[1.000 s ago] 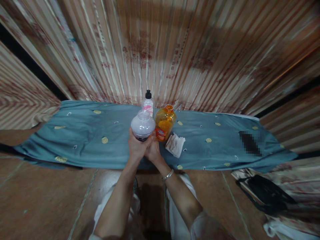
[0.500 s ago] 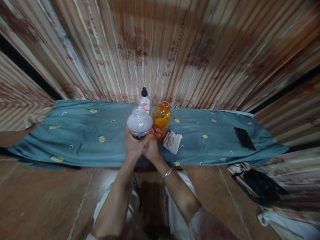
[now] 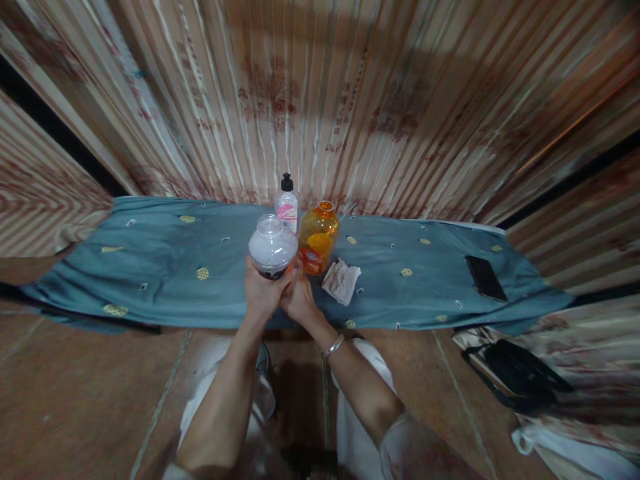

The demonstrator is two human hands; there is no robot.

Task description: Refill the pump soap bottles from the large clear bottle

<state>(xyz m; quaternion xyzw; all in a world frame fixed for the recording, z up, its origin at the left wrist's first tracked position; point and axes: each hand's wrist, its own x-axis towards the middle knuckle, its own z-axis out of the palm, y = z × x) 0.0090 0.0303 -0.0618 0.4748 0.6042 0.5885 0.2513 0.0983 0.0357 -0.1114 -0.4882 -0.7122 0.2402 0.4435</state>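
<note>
Between both hands [image 3: 280, 293], seemingly frosted round jar [image 3: 273, 245]

A home interior: pleated striped pink curtains [image 3: 310, 100] hang behind a low surface draped in blue-grey patterned cloth [image 3: 150, 267], above a brown tiled floor [image 3: 75, 400].

Glossy plastic jar [image 3: 273, 245], matt cloth [image 3: 165, 267]

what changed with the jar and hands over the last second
Very little. Both hands, left hand and right hand, keep their clasp on the base of the pale jar above the blue cloth; its small drift in the picture looks like head movement. The orange bottle, white bottle, crumpled tissue and phone stayed put.
</note>
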